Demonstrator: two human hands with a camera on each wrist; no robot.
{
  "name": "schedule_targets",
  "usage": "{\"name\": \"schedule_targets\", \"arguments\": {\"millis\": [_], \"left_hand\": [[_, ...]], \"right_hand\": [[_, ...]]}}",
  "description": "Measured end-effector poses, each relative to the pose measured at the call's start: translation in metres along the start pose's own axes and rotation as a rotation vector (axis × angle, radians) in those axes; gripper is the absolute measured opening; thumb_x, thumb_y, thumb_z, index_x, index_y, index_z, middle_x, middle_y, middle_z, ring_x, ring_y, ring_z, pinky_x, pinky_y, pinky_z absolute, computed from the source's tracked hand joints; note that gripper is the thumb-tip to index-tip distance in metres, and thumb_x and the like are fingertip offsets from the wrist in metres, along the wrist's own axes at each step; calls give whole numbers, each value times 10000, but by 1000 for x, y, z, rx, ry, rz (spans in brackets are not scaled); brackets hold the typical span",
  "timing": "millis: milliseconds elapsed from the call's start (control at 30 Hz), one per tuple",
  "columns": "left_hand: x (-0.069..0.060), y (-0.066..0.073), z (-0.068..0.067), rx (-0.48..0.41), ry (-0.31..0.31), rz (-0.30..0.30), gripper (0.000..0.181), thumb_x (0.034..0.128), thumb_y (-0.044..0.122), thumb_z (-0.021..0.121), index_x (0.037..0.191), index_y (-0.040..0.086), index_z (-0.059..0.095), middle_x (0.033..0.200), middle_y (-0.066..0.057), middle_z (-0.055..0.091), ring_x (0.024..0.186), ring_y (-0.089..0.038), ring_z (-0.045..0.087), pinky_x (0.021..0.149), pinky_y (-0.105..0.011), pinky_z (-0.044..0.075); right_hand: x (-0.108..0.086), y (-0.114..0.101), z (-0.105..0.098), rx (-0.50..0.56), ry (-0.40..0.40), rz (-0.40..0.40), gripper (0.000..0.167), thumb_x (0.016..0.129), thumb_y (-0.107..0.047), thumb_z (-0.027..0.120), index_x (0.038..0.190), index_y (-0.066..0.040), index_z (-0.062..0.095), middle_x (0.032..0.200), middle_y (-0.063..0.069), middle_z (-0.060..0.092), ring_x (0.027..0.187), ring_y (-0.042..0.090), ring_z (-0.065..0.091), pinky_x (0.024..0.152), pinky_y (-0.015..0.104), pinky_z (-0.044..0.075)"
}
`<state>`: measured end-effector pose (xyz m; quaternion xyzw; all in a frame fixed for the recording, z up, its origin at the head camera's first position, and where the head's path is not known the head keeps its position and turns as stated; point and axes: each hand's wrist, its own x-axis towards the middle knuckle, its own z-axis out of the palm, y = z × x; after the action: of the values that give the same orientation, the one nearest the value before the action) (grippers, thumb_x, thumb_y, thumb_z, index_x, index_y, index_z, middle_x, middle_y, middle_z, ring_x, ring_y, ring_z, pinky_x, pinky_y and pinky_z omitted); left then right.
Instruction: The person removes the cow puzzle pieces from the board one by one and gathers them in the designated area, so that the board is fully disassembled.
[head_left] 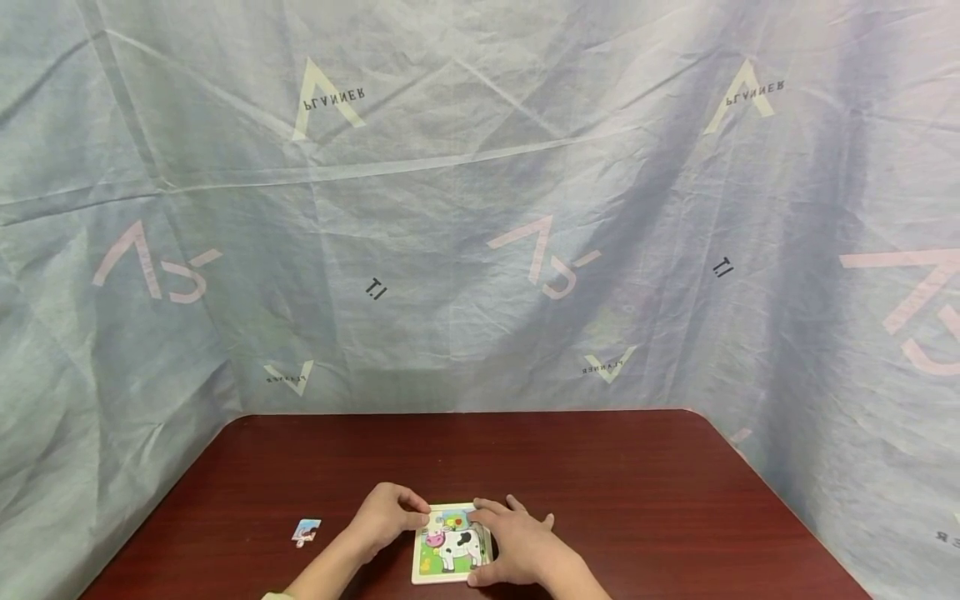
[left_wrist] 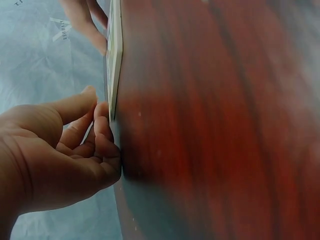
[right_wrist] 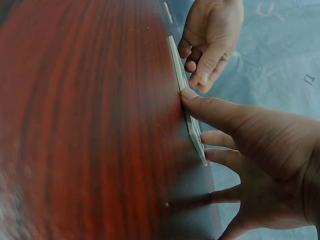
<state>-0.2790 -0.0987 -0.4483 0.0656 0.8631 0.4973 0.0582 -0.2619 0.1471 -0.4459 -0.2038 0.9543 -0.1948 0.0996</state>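
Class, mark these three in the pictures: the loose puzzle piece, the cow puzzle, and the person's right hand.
Loose puzzle piece [head_left: 306, 530]: head view, on the middle of its printed face.
Cow puzzle [head_left: 462, 546]: head view, on the printed cow's body.
Right hand [head_left: 519, 542]: head view, on the back of the hand.

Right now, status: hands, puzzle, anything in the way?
Left hand at far left corner of cow puzzle, hold unclear. Right hand touching its right side, fingers spread. Hands partly cover it; loose piece apart, to the left.

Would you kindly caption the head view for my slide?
Left hand and right hand at a cow puzzle; loose piece on table.
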Motion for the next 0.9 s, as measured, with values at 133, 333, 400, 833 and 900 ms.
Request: {"name": "schedule_targets", "arguments": {"millis": [133,333,400,833,900], "left_hand": [[2,0,4,12,6,12,59,879,-23,787,936,-21,773,949,-70,735,826,-143,632,730,-321,548],[4,2,11,35,25,33,69,857,-27,808,919,-22,778,907,-58,732,805,-130,611,701,-281,519],[5,2,13,53,37,43,70,845,-26,817,905,-25,780,874,-52,732,789,-125,607,691,-274,511],[10,5,21,122,47,11,60,841,-15,825,850,-2,768,813,-33,693,732,-119,599,635,-263,510],[11,6,21,131,50,8,62,837,-12,828,843,3,768,809,-35,693,726,-119,600,630,-261,508]], "right_hand": [[2,3,2,-2,-7,-9,734,809,-488,897,1453,-269,621,1627,-10,506,1512,556,375,925,969,255],[3,5,2,-2,-11,-20,755,803,-526,890,1466,-298,609,1640,-18,493,1518,557,365,902,977,250],[3,5,2,-3,-11,-21,748,804,-520,892,1461,-296,613,1636,-18,497,1515,558,369,900,976,255],[13,19,15,1,4,-18,759,787,-595,876,1459,-377,600,1640,-86,487,1525,537,371,884,987,237],[7,12,8,3,-2,-16,750,799,-561,882,1462,-342,606,1638,-59,493,1524,540,370,894,983,241]]}}
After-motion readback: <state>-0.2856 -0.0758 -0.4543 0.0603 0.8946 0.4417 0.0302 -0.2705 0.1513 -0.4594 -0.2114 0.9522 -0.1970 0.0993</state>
